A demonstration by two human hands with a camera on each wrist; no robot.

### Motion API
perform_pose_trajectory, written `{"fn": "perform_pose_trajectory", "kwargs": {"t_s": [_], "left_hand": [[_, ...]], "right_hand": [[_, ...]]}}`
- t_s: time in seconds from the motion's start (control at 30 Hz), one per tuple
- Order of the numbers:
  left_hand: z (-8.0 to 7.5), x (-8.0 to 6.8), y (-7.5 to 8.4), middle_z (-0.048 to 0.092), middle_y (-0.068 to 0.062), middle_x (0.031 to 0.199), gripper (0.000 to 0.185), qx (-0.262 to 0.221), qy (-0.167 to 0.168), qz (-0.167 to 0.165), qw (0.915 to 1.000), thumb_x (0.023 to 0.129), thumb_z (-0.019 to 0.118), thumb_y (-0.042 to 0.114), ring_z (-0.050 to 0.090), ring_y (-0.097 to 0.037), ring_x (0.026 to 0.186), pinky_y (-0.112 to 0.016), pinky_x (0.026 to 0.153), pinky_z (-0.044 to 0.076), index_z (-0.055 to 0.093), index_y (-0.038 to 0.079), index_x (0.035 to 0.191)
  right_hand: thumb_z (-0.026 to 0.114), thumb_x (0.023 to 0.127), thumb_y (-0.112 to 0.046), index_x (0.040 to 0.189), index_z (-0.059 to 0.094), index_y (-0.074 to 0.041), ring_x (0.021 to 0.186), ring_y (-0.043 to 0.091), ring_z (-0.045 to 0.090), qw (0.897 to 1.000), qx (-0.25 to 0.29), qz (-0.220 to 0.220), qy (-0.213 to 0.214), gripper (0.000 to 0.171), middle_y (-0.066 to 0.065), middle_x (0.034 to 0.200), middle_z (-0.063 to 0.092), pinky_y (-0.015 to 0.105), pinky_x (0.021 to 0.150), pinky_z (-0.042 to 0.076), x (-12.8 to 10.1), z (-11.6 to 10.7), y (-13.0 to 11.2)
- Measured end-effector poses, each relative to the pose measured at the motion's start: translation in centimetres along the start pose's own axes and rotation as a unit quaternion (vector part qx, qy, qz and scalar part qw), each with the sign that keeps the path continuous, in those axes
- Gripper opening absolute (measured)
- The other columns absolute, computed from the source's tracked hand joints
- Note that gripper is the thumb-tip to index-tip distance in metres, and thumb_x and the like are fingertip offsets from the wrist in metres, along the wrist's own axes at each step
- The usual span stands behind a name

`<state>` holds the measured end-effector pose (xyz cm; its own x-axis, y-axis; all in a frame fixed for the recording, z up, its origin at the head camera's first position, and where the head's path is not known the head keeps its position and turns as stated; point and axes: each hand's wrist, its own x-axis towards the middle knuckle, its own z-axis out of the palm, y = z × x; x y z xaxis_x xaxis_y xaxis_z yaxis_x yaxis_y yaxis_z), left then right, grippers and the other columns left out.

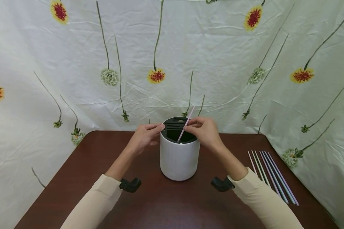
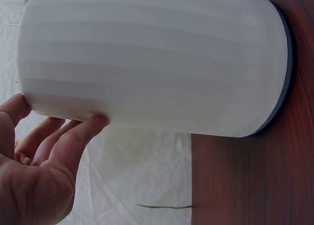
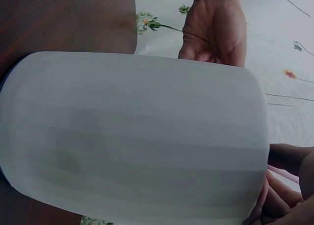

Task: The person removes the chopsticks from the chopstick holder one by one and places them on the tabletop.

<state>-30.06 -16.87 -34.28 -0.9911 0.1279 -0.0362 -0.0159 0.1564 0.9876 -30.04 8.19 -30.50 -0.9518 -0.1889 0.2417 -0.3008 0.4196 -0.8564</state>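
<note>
In the head view, a white round utensil holder (image 1: 179, 162) with a black slotted top (image 1: 175, 124) stands upright on the dark table. My left hand (image 1: 145, 137) steadies it from the left, thumb at the rim and fingers against the side, as the left wrist view also shows on its white wall (image 2: 157, 63). A thin pink drinking straw (image 1: 191, 112) is pinched between the thumb and fingers of my right hand (image 1: 205, 132). The straw leans, its lower end over the front opening in the top. In the right wrist view, the holder's body (image 3: 132, 136) hides part of the right fingers.
To the right on the brown table (image 1: 103, 152) lies a row of several pastel straws (image 1: 275, 178), partly behind my right sleeve (image 1: 263, 197). A flowered white cloth (image 1: 175, 47) hangs behind the table's back edge and along its sides.
</note>
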Motion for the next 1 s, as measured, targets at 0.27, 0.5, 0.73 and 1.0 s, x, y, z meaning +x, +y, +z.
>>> {"fn": "perform_pose_trajectory", "kwargs": {"t_s": [0.27,0.5,0.73,1.0], "left_hand": [[-0.2,-0.2,0.0,0.056,-0.008,0.149,0.057,-0.003,0.000,0.004,1.0000,0.097,0.068,0.043,0.058,-0.028,0.133,-0.053,0.101,0.053,0.059,0.012,0.144],[0.0,0.0,-0.2,0.057,-0.009,0.148,0.054,-0.008,0.000,-0.001,1.0000,0.097,0.069,0.041,0.057,-0.027,0.134,-0.054,0.103,0.051,0.061,0.011,0.142],[0.0,0.1,-0.2,0.056,-0.010,0.148,0.054,-0.005,-0.004,0.003,1.0000,0.098,0.068,0.041,0.056,-0.029,0.135,-0.056,0.104,0.049,0.061,0.011,0.142],[0.0,0.0,-0.2,0.057,-0.010,0.147,0.054,-0.011,-0.002,0.003,0.9999,0.098,0.068,0.040,0.058,-0.028,0.133,-0.054,0.103,0.051,0.061,0.010,0.142]], "right_hand": [[0.078,0.089,-0.019,0.101,0.076,-0.009,0.102,0.022,0.073,1.000,0.008,-0.008,0.008,0.016,0.007,0.098,0.079,0.042,0.089,0.057,-0.1,0.7,-0.2],[0.076,0.092,-0.019,0.105,0.074,-0.008,0.099,0.025,0.073,0.998,0.053,-0.010,0.020,0.017,0.011,0.105,0.078,0.040,0.082,0.060,0.0,-0.5,-1.1],[0.077,0.091,-0.017,0.108,0.070,-0.003,0.081,0.022,0.075,0.991,0.100,-0.052,0.072,0.023,0.006,0.092,0.079,0.033,0.081,0.061,0.1,-3.7,-3.9],[0.077,0.089,-0.004,0.104,0.066,0.003,0.075,0.020,0.076,0.958,0.223,-0.127,0.128,0.019,0.006,0.084,0.076,0.033,0.078,0.063,-0.5,-7.7,-6.2]]}}
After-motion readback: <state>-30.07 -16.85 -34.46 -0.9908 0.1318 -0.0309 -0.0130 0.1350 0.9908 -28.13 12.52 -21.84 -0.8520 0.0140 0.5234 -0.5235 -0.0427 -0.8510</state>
